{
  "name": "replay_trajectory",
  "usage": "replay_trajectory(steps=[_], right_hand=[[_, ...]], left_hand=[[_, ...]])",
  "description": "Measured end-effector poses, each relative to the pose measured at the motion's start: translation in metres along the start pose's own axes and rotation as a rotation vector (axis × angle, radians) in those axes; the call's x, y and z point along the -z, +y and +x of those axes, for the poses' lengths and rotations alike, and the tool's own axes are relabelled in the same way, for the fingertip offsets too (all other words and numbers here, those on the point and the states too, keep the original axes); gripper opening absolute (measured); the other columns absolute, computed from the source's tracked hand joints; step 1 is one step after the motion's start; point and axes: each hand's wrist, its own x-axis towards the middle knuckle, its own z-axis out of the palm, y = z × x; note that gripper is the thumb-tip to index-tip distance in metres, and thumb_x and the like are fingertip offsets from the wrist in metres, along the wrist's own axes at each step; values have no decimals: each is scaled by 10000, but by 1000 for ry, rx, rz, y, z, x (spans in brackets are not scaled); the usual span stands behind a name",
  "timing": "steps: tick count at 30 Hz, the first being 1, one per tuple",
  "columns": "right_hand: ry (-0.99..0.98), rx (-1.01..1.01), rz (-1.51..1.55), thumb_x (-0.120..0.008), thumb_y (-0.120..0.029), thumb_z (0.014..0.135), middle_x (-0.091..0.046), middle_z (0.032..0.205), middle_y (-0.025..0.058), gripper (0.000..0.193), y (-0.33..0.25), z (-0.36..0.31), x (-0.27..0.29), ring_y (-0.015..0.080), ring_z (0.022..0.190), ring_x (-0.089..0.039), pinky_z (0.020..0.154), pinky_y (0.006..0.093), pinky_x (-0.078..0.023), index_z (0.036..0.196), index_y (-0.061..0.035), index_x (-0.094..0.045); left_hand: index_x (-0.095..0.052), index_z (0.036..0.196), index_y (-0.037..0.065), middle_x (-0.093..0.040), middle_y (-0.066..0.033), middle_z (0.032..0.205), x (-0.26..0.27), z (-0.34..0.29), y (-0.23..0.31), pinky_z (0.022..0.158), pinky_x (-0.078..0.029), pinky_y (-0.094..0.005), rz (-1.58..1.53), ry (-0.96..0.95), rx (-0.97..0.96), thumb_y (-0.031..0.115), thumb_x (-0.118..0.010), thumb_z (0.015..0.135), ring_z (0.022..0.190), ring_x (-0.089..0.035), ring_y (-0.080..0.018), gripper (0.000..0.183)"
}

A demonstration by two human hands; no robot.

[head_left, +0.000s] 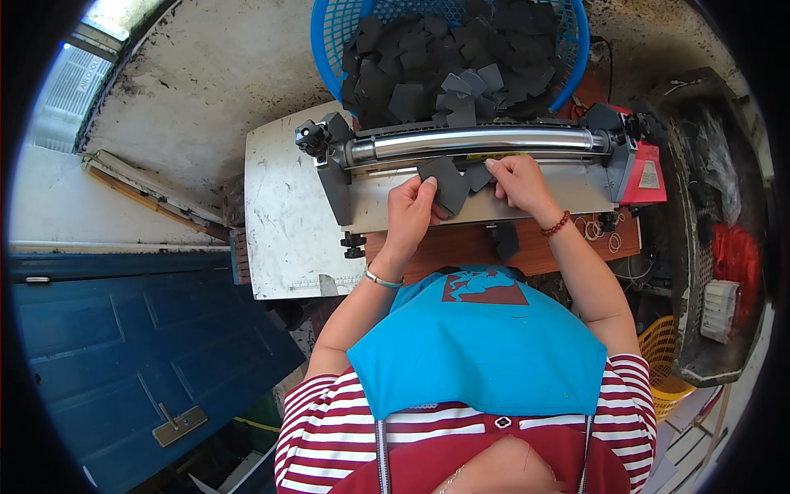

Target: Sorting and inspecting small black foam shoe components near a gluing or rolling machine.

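Observation:
My left hand (411,206) pinches a dark grey flat piece (444,183) with angled corners between thumb and fingers. Close beside it, my right hand (520,181) grips a smaller-looking dark piece (477,176), partly covered by the fingers. Both hands are over the metal feed plate (387,198) of a roller machine, just in front of its shiny steel roller (485,142). Below the plate's front edge, another dark piece (504,240) shows above the brown tabletop.
Behind the roller stands a blue plastic basket (327,49) heaped with dark flat pieces (411,58). A white table (284,198) lies left, a blue door (99,329) beyond it. Right are the machine's red end cover (643,174), a yellow basket (665,370) and a dark trough (687,305).

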Motion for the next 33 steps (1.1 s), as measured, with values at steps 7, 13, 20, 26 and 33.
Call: replay_trajectory(steps=[7,13,20,26,33], right_hand=[[-156,92,170,-556,-378,952,-568,552,-3,422,-10,-15,-6,53,435,-476,415,228,-369,754,-16,-643],[-226,202,220,-608,-335,939,-544,572,-38,338,-12,-22,-8,21,451,-444,413,186,-339,756,-52,-631],[-277,83,343,-595,-327,948,-551,582,-43,325,-5,-19,-5,16,444,-442,412,170,-334,756,-67,-632],[-270,-36,143,-584,-313,939,-558,528,5,391,2,-15,14,67,398,-466,398,214,-382,676,-26,-625],[-85,33,30,-540,-378,965,-545,516,4,461,-4,-4,5,57,388,-461,369,208,-346,669,-29,-598]], left_hand=[[-651,911,-3,-639,-34,696,-4,1,-4,467,-460,-188,-34,-10,21,205,-484,990,554,-588,-65,279],[-648,915,-2,-649,-60,725,-3,-2,6,481,-471,-210,-232,-92,82,179,-512,968,572,-621,-117,232],[-664,919,-19,-652,-71,723,5,-5,-2,483,-479,-212,-107,-139,95,153,-550,942,575,-634,-128,208],[-663,917,-19,-640,-53,689,17,-4,-2,454,-459,-196,-18,-27,83,178,-561,938,550,-627,-105,223],[-663,860,-3,-643,-50,670,8,-4,2,420,-432,-192,59,-6,99,199,-567,936,523,-618,-94,236]])
